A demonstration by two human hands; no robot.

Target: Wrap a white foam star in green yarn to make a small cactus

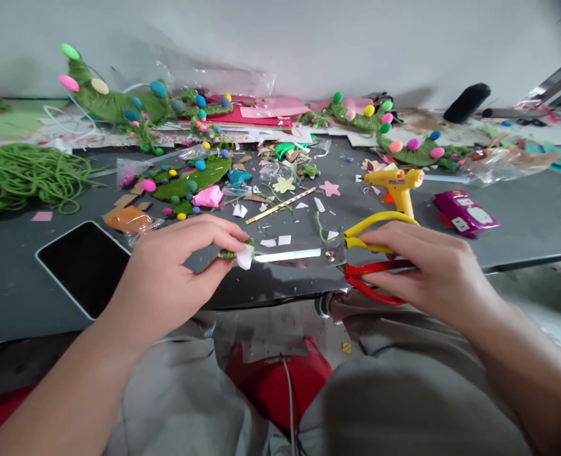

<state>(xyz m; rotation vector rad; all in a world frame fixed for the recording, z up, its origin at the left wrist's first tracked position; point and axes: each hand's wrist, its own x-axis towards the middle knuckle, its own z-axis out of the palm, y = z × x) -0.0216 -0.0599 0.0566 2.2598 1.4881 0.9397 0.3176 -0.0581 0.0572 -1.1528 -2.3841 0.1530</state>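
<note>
Head view, single moment, catalogued outward from the scissors. Scissors: yellow upper loop, red lower loop, bright blades pointing left, level above the near edge of the dark table; blades seemingly lying together, no gap discernible. Right hand: wrapped over both loops at the right end of the scissors, fingers curled and clamped on the handles, knuckles up. Left hand: at the blade tip, left of the scissors, thumb and fingertips pinched tight on a small green-and-white piece, remaining fingers folded in. Small green-and-white piece: touching or just beside the blade tip, contact not certain, held off the table surface. Yellow glue gun: standing just behind the scissors' handles. Purple packet: behind and to the right of the scissors, near the glue gun. Striped stick: flat on the table just behind the blades, among white paper scraps. Pink star: a little farther behind the blades. Green felt leaf with coloured balls: behind and left of the blade tip. Dark phone: face up, well left of the scissors, beyond the left hand. Green cord heap: far left of the scissors, behind the phone. Green branch shapes studded with coloured balls: at the back of the table, well behind the scissors, near the wall.
</note>
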